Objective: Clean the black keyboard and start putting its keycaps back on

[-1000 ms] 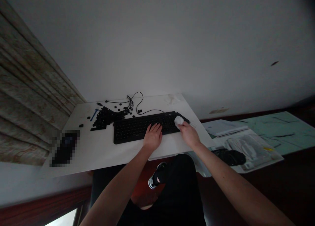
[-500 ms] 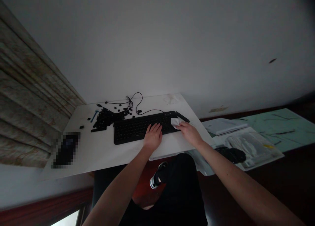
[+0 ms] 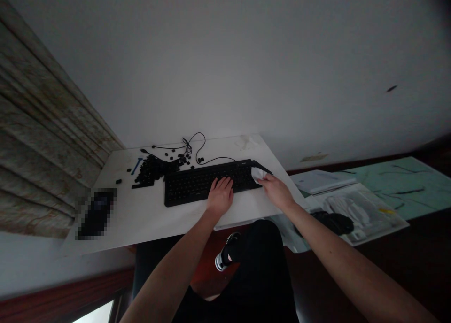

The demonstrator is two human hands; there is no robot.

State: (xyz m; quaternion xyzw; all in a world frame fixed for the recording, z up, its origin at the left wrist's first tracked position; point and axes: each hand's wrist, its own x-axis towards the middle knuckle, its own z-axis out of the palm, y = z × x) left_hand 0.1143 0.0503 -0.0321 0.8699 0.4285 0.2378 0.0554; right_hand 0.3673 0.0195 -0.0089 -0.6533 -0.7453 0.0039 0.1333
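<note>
My open left hand (image 3: 220,201), mid-frame, likely steadies the keyboard (image 3: 186,187); right of centre, my right hand (image 3: 278,191) pinches a white wipe (image 3: 258,174)

White table (image 3: 141,219) with keyboard (image 3: 192,185), black keycaps (image 3: 150,170), blue tool (image 3: 136,165), cable (image 3: 205,139).

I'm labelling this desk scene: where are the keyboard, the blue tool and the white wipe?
Keyboard (image 3: 176,189), head view, left part.
Blue tool (image 3: 136,167), head view, mid-shaft.
White wipe (image 3: 257,173), head view, middle.
</note>
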